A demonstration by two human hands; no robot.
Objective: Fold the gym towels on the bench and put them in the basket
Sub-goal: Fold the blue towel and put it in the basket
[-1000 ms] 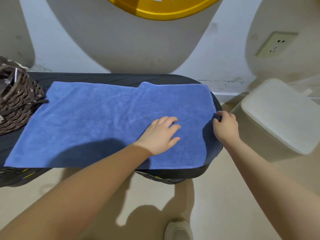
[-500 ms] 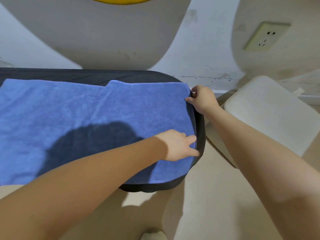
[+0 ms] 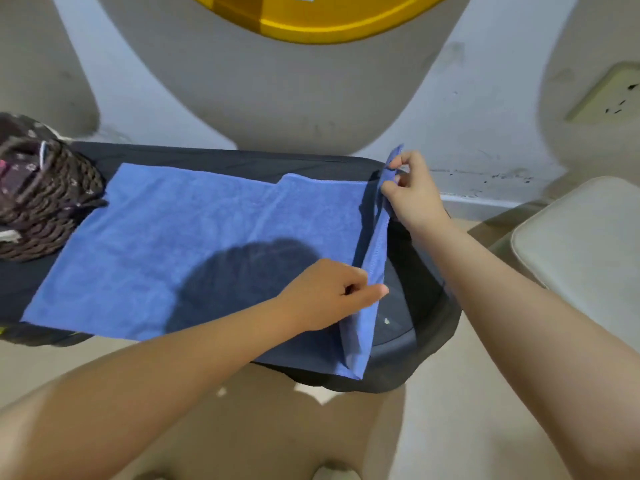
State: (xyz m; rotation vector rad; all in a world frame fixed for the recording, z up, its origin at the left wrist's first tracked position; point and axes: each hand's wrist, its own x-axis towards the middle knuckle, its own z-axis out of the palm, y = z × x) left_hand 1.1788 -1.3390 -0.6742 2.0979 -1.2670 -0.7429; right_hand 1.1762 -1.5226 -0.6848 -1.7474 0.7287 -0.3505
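both the left hand point(image 3: 332, 292) and right hand point(image 3: 410, 188) pinch the blue towel's point(image 3: 194, 244) right edge, seemingly lifted.

Cut off at the left edge beside the towel point(image 3: 194, 244): wicker basket point(image 3: 45, 199), contents blurred; wall socket point(image 3: 606, 95) cropped right.

blue towel point(image 3: 194, 244) flat on dark bench point(image 3: 408, 341), right edge lifted; brown wicker basket point(image 3: 41, 202) at left end.
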